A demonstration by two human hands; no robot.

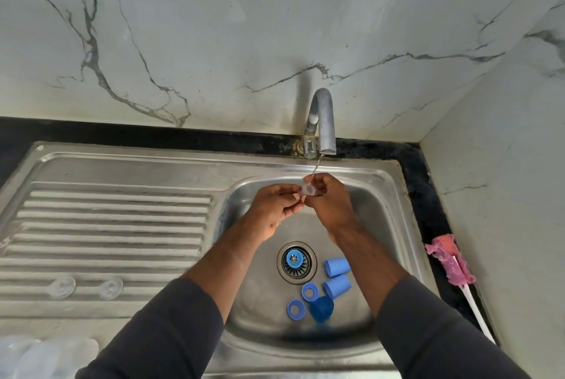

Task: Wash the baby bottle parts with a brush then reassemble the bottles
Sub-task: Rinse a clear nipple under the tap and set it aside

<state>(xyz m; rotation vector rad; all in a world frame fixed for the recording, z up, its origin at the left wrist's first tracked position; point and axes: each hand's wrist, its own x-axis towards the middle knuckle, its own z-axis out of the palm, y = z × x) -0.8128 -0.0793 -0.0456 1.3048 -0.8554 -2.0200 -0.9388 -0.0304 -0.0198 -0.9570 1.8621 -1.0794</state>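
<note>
The clear nipple (308, 190) is held over the far side of the sink basin (394, 226), directly under the thin water stream (317, 166) from the tap (324, 122). The left hand (272, 210) pinches the near edge of the part between its fingertips. The right hand (328, 204) has its fingers curled round the body of the part, so neither hand is free. Handling: the part appears to be thin, soft silicone, which is light and slippery when wet, and it is likely to fold under pressure rather than break. Take hold at the thicker base flange, not at the tip, and support it with both hands while it is in the flow. Two further clear teats (62, 286) lie side by side on the drainboard (116, 226), toward its front. In the basin, just front-right of the drain strainer (296, 262), lie two blue caps (337, 267), two blue rings (309, 291) and one blue domed part (321, 308) of uncertain type. These look like rigid plastic and are best gripped by the rim. The bottle brush (452, 262) lies on the tabletop (428, 195) along the right edge of the sink, pink sponge head toward the wall, and neither hand touches it. Blurred clear bottles (36, 354) stand at the front-left corner of the drainboard.
</note>
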